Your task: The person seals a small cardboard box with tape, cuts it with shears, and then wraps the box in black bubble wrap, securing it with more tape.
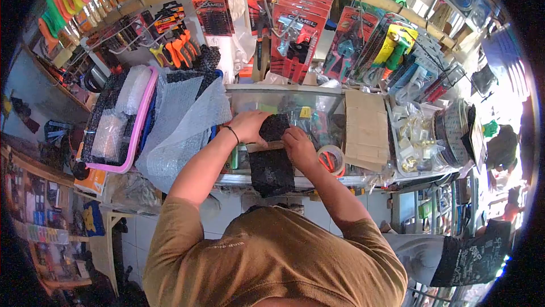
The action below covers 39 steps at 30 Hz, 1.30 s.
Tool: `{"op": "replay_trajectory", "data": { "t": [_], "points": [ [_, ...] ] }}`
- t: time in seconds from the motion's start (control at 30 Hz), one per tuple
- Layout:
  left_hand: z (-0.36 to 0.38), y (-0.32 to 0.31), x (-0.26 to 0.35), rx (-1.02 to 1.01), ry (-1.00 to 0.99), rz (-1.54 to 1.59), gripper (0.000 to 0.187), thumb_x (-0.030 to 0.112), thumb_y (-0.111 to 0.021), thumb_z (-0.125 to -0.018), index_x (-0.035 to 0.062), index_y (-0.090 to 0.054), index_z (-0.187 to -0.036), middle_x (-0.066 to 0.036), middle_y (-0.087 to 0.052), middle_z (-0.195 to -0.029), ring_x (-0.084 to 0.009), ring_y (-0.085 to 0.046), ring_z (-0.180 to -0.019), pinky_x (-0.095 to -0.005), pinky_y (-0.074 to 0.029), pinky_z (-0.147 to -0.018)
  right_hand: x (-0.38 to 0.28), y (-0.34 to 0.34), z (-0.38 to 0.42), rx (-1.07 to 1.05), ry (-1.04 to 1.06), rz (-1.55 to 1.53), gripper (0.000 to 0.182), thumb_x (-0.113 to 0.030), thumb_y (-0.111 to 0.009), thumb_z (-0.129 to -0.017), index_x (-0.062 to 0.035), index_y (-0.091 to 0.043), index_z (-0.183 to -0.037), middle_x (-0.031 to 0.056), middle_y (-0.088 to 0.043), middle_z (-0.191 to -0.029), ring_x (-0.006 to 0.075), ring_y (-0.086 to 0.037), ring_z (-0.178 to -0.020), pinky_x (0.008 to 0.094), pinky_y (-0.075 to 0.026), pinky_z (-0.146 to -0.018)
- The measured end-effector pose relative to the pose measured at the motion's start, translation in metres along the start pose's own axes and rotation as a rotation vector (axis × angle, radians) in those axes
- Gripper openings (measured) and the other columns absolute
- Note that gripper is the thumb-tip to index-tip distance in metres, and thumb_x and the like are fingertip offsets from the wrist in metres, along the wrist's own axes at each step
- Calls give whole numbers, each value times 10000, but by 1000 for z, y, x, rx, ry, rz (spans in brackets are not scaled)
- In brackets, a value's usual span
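Note:
A sheet of black bubble wrap (272, 172) lies over the front edge of the glass counter, its lower end hanging toward me. Its upper part is folded over between my hands, and a strip of brown material shows below the fold. My left hand (250, 127) grips the left side of the folded part, thumb and fingers closed around it. At the right edge, the fingers of my right hand (299, 147) are pinched together on the wrap. Whatever is inside the wrap is hidden. A roll of tape (331, 160) rests on the glass just right of my right hand.
Flattened cardboard (366, 128) covers the counter's right part. Clear bubble wrap (181, 125) drapes at left, beside a pink-rimmed basket (130, 137) of wrapped packages. Bagged brass fittings (417, 137) fill a tray at right. Packaged tools (298, 37) hang behind the counter.

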<state>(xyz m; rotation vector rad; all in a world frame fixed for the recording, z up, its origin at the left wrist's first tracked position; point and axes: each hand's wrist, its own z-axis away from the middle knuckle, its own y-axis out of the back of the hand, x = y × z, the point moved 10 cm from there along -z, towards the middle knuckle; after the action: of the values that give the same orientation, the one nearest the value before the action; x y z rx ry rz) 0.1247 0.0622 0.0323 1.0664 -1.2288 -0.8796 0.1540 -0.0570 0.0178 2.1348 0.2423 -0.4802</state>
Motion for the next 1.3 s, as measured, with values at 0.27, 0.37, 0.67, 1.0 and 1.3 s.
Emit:
{"op": "replay_trajectory", "data": {
  "t": [0.27, 0.37, 0.67, 1.0, 1.3],
  "points": [
    [4, 0, 2, -30, 35, -69, 832, 404, -806, -546, 83, -480, -1241, -159, -559, -1126, -350, -544, -1026, -428, -441, -870, -44, -26, 56, -18, -29, 152, 247, -237, -626, -779, -85, -567, -964, 86, -526, -1055, 272, -486, -1060, 445, -356, -928],
    [6, 9, 1, 120, -13, -87, 838, 401, -804, -548, 98, -469, -1254, -149, -557, -1139, -331, -524, -1063, -430, -406, -908, -49, -38, 62, -61, -49, 186, 274, -268, -626, -779, -85, -572, -976, 74, -526, -1056, 271, -473, -1082, 465, -366, -909],
    [33, 9, 24, 269, -79, -159, 848, 307, -809, -557, 142, -421, -1293, -70, -495, -1236, -245, -460, -1119, -411, -350, -895, -36, -53, 55, -220, -146, 60, 243, -223, -624, -767, -46, -598, -931, 127, -554, -989, 314, -531, -975, 420, -404, -873],
    [67, -11, 31, 469, -57, -82, 830, 241, -797, -556, 192, -442, -1304, -9, -476, -1252, -273, -429, -1111, -420, -370, -896, -19, -40, 52, -65, -284, -114, 237, -241, -640, -780, -38, -523, -811, 149, -557, -795, 354, -558, -762, 440, -443, -684],
    [79, -39, 33, 557, -100, -153, 751, 212, -766, -611, 236, -462, -1298, 1, -441, -1280, -301, -424, -1111, -455, -371, -914, 43, -33, 73, 163, -787, -241, 347, -245, -708, -764, -29, -437, -750, 174, -510, -666, 397, -514, -634, 445, -407, -576]
  ]
}}
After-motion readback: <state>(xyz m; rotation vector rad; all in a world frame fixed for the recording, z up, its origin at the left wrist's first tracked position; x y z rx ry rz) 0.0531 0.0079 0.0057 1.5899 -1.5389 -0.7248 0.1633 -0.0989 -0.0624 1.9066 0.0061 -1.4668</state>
